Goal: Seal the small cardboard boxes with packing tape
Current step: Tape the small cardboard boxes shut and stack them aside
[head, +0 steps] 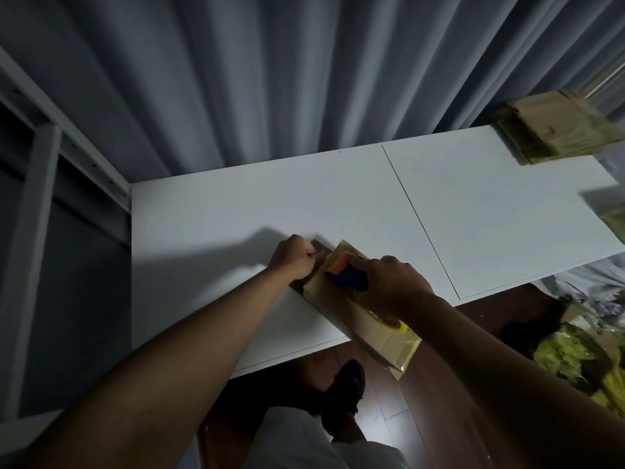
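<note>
A long flat cardboard box point(375, 328) lies at an angle on the near edge of the white table point(490, 211), its near end hanging over the edge and shiny with tape. My right hand point(389, 282) grips an orange and blue tape dispenser point(346, 274) pressed on top of the box. My left hand point(294, 257) is curled at the box's far left corner, holding that end. A yellow tape roll point(399, 324) shows just behind my right wrist.
A stack of taped cardboard boxes point(554, 126) sits at the table's far right corner. Another taped piece point(615, 221) shows at the right edge. Grey curtains hang behind the table. Yellow packaging point(575, 363) lies on the floor at right, a metal frame point(40, 184) stands left.
</note>
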